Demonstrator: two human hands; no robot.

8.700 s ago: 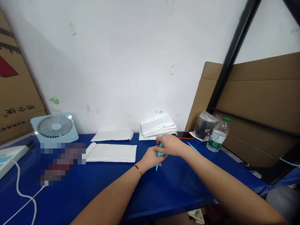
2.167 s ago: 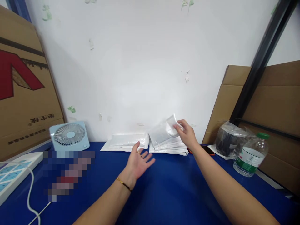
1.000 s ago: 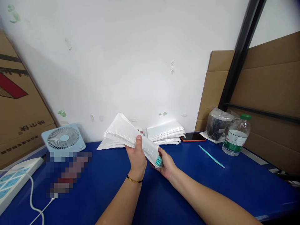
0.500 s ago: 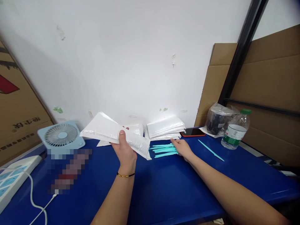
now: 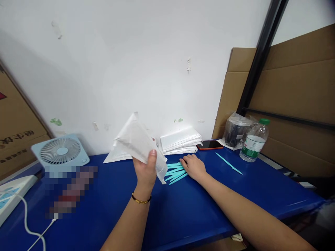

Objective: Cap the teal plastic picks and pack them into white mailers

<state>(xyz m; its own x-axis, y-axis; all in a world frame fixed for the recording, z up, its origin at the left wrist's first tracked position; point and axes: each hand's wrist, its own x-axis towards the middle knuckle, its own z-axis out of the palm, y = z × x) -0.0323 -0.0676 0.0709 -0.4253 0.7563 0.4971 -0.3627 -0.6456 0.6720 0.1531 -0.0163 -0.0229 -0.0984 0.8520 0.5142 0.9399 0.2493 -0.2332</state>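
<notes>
My left hand (image 5: 146, 170) grips a white padded mailer (image 5: 136, 139), tilted up above the table, thumb on the near face. The mailer's lower right corner hangs beside several thin turquoise knife-shaped plastic sticks (image 5: 175, 171), fanned out on the blue table. My right hand (image 5: 194, 167) lies palm down with bent fingers over the right ends of these sticks; its grip underneath is partly hidden. One more turquoise stick (image 5: 229, 163) lies apart to the right. Behind the hands is a stack of white padded mailers (image 5: 180, 141).
The blue table (image 5: 188, 212) carries a light blue fan (image 5: 61, 151), a pixelated object (image 5: 73, 191) with a cable, and a white power strip (image 5: 15, 195) on the left. A phone (image 5: 210, 145), a wrapped dark cup (image 5: 234, 132) and a water bottle (image 5: 253, 143) stand or lie right.
My left hand has turned the mailer more upright. My right hand has come down over the turquoise sticks, which are now more fanned out. The view has shifted slightly right.
</notes>
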